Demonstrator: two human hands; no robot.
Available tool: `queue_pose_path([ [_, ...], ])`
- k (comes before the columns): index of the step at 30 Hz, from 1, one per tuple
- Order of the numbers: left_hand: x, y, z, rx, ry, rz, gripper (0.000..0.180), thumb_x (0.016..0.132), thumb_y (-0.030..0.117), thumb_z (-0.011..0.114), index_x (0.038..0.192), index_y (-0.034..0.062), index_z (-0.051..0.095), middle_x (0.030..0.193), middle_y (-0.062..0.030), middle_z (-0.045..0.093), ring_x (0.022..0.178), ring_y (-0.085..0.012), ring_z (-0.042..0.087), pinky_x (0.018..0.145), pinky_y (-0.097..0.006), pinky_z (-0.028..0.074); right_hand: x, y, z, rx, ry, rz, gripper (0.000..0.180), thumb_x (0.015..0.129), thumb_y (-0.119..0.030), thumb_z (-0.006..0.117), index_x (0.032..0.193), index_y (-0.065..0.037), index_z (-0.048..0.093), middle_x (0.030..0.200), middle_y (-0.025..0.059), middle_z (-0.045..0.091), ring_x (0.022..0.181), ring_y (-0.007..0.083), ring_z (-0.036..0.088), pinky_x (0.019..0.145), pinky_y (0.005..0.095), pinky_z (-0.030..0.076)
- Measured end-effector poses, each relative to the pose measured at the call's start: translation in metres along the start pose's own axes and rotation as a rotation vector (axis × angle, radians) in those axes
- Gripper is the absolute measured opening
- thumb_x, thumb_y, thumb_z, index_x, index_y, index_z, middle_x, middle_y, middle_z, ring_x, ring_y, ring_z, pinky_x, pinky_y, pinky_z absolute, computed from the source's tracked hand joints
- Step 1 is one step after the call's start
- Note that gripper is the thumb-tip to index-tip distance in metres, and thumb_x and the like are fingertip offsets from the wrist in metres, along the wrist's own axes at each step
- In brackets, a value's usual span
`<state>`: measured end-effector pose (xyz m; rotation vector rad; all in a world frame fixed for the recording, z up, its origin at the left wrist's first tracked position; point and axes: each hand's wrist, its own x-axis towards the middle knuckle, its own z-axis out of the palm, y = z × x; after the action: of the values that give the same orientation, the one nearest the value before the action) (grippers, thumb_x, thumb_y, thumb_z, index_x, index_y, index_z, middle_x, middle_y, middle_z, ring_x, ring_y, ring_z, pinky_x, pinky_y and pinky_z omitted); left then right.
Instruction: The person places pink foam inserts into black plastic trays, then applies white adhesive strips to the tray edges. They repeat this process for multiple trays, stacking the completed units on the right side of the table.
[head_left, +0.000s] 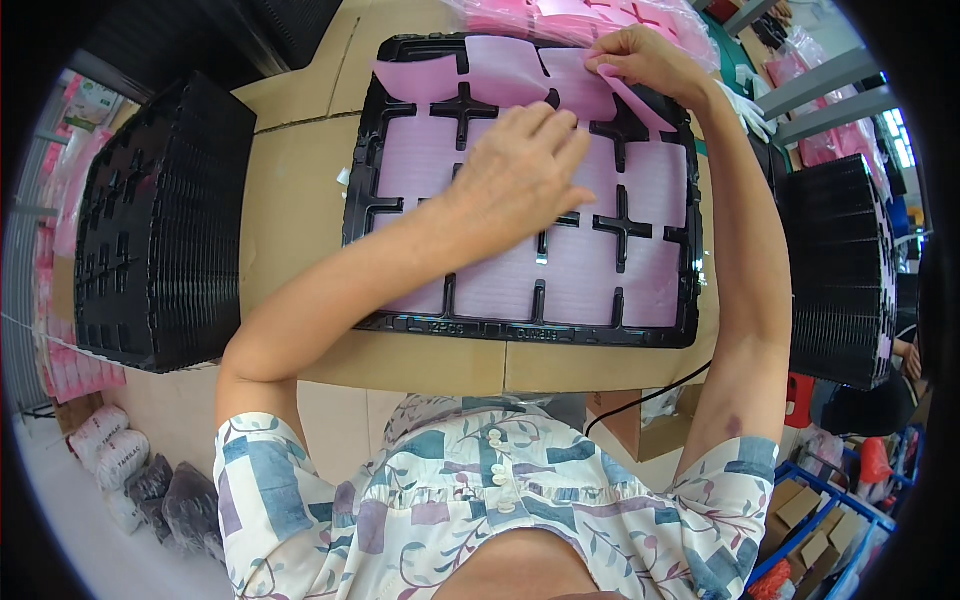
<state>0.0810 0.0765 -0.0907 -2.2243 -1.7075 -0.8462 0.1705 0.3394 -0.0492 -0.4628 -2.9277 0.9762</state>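
- From my remote seat, through the head view, I have a black tray point(480, 327) in front of me on a tan cardboard surface point(300, 190), its near edge toward the person's body
- The right hand point(648, 65) is at the tray's far right corner, thumb and fingers pinched narrow on a pink sheet point(632, 103), which hangs at a slant from the grip over the corner compartment
- The left hand point(520, 165) is over the middle of the tray, palm down, fingers loosely spread and thumb apart; I see nothing gripped in it, and I cannot tell how firmly it touches the pink pieces point(500, 290) below
- Those pieces lie flat between the raised black dividers point(622, 228) in the middle and near rows, while ones in the far row point(415, 80) curl or tilt
- Beyond the far edge I see more pink material in clear plastic point(600, 14)
- A stack of black trays point(165, 230) stands to the left, another stack point(840, 270) to the right
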Motion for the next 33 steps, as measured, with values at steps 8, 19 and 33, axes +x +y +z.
queue_pose_path([
  [8,0.003,-0.042,0.015,-0.086,-0.043,0.008,0.051,0.087,0.031,0.069,0.126,-0.0004,0.058,0.132,-0.0184,0.057,0.129,-0.0368,0.048,0.107,-0.046,0.041,-0.044,0.011,-0.016,-0.155,0.674,0.062,0.033,0.093,-0.034,0.064,0.104,-0.003,0.071,0.083,0.0090,0.069,0.079,0.0226,0.065,0.072,0.0317,0.051],
  [19,-0.049,-0.061,-0.048,0.149,-0.151,-0.211,0.056,0.091,0.032,0.066,0.135,0.0001,0.051,0.145,-0.0188,0.047,0.136,-0.0344,0.041,0.114,-0.045,0.033,-0.133,-0.095,0.121,-0.710,0.510,-0.359,0.019,0.076,-0.013,0.068,0.091,-0.003,0.061,0.100,0.0084,0.066,0.096,0.0250,0.062,0.083,0.0378,0.047],
  [33,-0.055,-0.099,-0.042,0.409,-0.236,-0.309,0.069,0.094,0.055,0.051,0.137,0.0015,0.052,0.141,-0.0151,0.053,0.134,-0.0275,0.046,0.120,-0.050,0.016,-0.100,-0.003,0.074,-0.968,0.556,0.056,0.057,0.096,-0.053,0.049,0.117,-0.004,0.066,0.125,0.0083,0.065,0.128,0.0278,0.050,0.110,0.0488,0.027],
])
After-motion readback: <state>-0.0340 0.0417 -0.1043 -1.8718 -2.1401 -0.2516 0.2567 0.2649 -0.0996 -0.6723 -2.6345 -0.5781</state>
